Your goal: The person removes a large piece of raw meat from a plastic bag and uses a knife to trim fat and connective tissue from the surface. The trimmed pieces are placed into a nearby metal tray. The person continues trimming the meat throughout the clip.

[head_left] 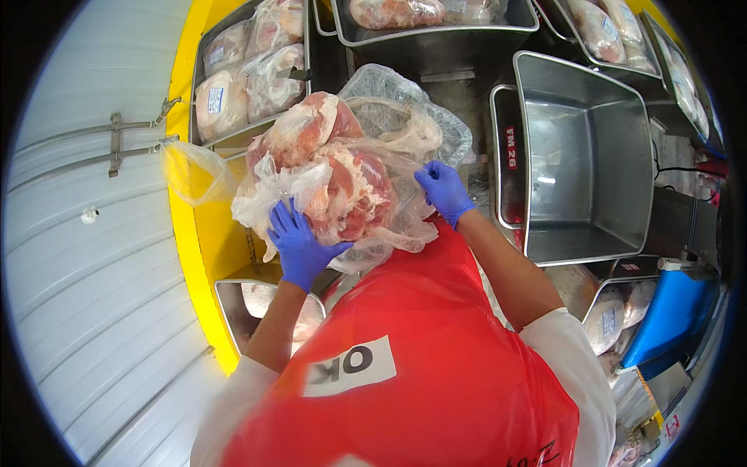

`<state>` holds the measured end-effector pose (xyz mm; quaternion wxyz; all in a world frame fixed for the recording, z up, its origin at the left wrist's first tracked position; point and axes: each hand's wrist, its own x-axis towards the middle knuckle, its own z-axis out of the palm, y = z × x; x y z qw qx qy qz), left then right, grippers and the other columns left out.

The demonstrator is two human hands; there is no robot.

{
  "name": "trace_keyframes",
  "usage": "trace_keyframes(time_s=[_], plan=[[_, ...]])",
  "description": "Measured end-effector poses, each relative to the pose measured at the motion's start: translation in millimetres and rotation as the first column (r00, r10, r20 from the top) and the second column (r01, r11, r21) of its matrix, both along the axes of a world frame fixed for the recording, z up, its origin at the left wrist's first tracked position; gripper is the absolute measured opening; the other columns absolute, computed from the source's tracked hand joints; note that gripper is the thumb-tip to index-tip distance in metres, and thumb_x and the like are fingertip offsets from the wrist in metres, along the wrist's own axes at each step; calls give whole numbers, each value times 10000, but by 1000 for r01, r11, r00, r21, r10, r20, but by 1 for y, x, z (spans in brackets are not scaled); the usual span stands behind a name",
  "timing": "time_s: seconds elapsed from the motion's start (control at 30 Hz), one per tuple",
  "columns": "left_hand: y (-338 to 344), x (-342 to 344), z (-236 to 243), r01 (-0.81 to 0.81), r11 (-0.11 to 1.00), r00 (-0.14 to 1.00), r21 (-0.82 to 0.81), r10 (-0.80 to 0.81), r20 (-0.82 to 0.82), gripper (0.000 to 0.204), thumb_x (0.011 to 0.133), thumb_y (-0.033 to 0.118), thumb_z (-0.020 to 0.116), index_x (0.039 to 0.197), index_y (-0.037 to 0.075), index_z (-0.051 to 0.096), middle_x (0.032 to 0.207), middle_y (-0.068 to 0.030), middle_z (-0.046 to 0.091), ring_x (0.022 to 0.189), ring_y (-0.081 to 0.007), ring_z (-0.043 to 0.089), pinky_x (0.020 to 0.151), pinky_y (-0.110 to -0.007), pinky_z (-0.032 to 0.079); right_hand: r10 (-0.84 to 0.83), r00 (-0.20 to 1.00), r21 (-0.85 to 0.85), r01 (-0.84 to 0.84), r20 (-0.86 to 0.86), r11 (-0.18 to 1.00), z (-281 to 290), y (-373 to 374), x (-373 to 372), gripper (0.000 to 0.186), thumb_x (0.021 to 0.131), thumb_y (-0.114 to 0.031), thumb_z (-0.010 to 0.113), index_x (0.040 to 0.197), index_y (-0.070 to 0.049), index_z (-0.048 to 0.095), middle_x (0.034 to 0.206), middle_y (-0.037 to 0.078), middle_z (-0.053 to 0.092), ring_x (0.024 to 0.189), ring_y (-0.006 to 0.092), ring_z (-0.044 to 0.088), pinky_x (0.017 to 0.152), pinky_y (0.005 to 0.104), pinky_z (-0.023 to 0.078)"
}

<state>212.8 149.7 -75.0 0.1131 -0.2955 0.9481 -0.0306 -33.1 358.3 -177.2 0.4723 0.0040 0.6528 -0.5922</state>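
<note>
Large pieces of raw meat (354, 191), pink with white fat, are heaped in front of me, partly wrapped in a clear plastic bag (401, 163). My left hand (299, 245), in a blue glove, lies on the near left side of the meat with its fingers spread over the plastic. On the right, my gloved right hand (445, 191) pinches the bag's edge and draws the film out from the meat. Another sheet of clear plastic (440, 124) spreads behind the heap. What supports the meat is hidden beneath it.
A deep metal bin (587, 163) stands to the right. Bins of bagged meat (226, 101) are at the far left, at the back and near my left arm. A yellow frame (191, 257) runs along the left, by a white wall with rails. A plastic bag (198, 175) hangs there.
</note>
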Motion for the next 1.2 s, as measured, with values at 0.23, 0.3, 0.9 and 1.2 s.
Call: trace_keyframes(time_s=[0.23,0.3,0.9,1.2], plan=[[2,-4,4,-12,1000,1000,28,11,25,1526,589,840,809,1616,-77,153,1641,-374,202,1538,-579,142,1181,-753,166,-94,985,-128,113,147,985,-41,-27,-10,165,973,-184,714,979,-36,642,847,18,641,795,128,603,759,336,532],[0,-8,11,-20,997,1000,69,19,11,1513,595,814,829,1621,-64,147,1636,-376,208,1535,-570,156,1195,-726,179,-37,993,28,41,-113,999,-46,-31,-7,223,938,-200,739,1058,-32,653,943,60,669,876,179,632,833,374,541],[-19,-45,10,-283,948,795,143,315,-518,1000,757,388,883,1537,-7,399,1341,-298,544,1220,-494,537,1038,-567,442,150,892,-120,-220,-425,968,-15,-135,-39,161,983,-191,678,976,-31,662,840,134,694,790,270,668,751,416,530],[-73,-23,28,-223,796,674,563,543,-501,954,866,340,840,1610,28,330,1445,-278,549,1346,-405,537,1132,-470,436,191,884,-221,-307,-428,926,41,-138,-44,184,985,-203,689,1022,-24,666,909,132,709,864,188,686,799,373,549]])
